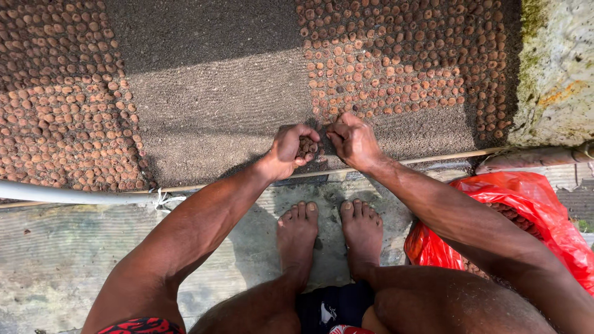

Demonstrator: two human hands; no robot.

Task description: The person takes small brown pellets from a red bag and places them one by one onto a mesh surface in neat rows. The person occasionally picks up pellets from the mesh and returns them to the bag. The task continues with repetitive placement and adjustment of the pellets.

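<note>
My left hand [291, 148] is curled around a handful of small round brown seeds [307, 146], held just above the dark sandy bed [216, 105]. My right hand [352, 139] is right beside it, fingertips pressed down at the lower edge of a patch of seeds [402, 55] set in tight rows in the sand. Whether its fingers pinch a seed is hidden. Another dense patch of seeds [55, 93] covers the bed at the left.
A thin stick [433, 158] and a white pipe [68, 194] edge the bed. My bare feet [331, 232] stand on concrete. A red plastic bag [526, 210] with more seeds lies at my right. A mossy wall [557, 68] stands far right.
</note>
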